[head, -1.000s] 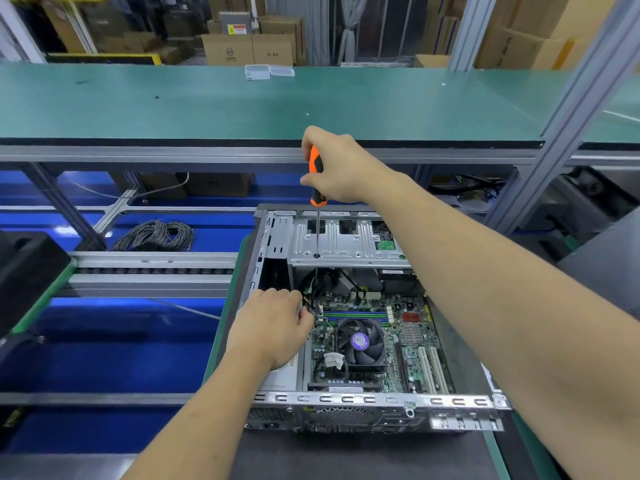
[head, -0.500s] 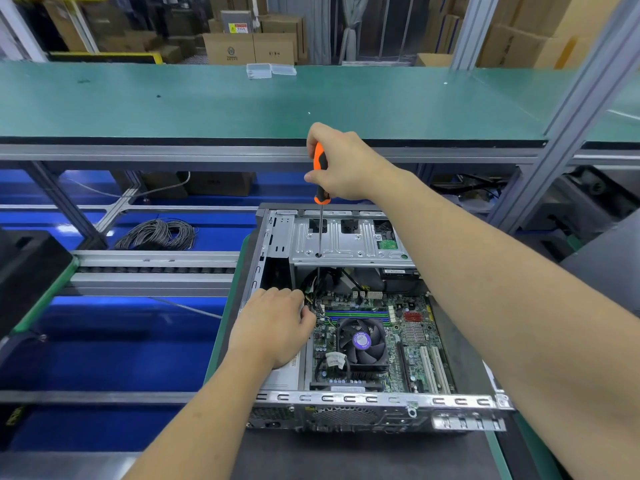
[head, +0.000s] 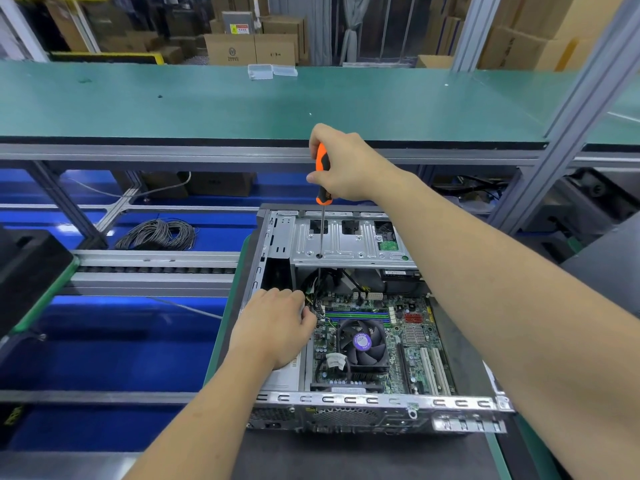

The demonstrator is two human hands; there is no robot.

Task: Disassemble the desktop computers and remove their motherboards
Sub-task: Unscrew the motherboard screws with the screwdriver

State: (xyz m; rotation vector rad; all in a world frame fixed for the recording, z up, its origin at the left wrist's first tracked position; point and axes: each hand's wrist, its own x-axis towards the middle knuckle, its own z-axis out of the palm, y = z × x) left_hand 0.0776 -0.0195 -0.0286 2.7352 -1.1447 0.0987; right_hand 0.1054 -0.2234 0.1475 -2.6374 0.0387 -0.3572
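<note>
Lying open, the desktop computer [head: 349, 306] bares its green motherboard [head: 408, 341] (right hand [head: 346, 166] fingers gripping a screwdriver [head: 322, 188]).

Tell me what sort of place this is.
Probably a factory or warehouse teardown line for electronics. A long green workbench on metal framing spans the view, cardboard boxes are stacked behind it, and an opened computer lies on a roller conveyor.

The right hand [head: 349, 164] grips an orange-and-black screwdriver [head: 323, 174] upright, its shaft passing through a hole in the drive cage [head: 349, 242] of the open computer case [head: 381, 400]; the left hand [head: 275, 327] rests beside the motherboard [head: 412, 336], fingers curled among cables
</note>
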